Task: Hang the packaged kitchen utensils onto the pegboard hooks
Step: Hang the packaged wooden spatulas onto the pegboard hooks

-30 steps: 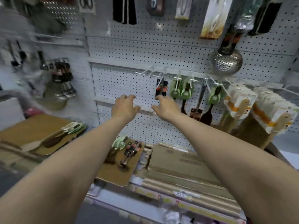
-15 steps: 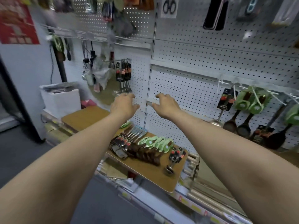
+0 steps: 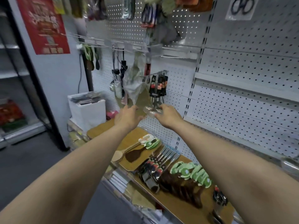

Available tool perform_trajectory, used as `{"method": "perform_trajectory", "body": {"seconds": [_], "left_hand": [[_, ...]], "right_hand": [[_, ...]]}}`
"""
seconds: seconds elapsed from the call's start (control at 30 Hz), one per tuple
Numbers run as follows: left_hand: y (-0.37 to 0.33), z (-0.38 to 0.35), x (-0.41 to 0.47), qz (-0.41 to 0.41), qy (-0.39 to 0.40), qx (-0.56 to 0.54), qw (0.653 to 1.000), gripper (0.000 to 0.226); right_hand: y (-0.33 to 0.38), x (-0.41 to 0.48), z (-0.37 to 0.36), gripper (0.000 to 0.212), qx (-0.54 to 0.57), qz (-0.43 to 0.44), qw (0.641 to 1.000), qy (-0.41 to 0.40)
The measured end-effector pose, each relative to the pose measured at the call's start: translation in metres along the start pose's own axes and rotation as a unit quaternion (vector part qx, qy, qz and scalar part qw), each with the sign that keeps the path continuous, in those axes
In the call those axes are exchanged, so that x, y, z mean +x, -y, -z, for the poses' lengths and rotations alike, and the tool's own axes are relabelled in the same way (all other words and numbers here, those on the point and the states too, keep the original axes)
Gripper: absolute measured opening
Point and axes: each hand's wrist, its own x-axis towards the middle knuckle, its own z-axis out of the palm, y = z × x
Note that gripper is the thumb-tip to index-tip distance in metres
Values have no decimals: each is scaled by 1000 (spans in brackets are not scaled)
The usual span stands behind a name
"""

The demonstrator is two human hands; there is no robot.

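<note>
Your left hand (image 3: 127, 118) and right hand (image 3: 168, 116) both reach out empty, fingers loosely spread, at frame centre just under the hung skimmers (image 3: 157, 88). The packaged utensils (image 3: 153, 170) lie on the surface (image 3: 178, 206) below them, at lower centre, with their carded ends toward the pegboard (image 3: 242, 65). Your right hand looks nearer. The red poster (image 3: 43, 25), upper left, and the cards are too blurred to read.

Both arms outstretched, left hand (image 3: 127, 118) relaxed, right hand (image 3: 168, 116) relaxed
</note>
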Motion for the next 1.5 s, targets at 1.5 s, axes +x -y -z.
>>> {"method": "perform_trajectory", "body": {"seconds": [1.5], "left_hand": [[280,-405,221,135,382,-169,899,31]], "right_hand": [[-61,231,-452,43,187,-418,870,186]]}}
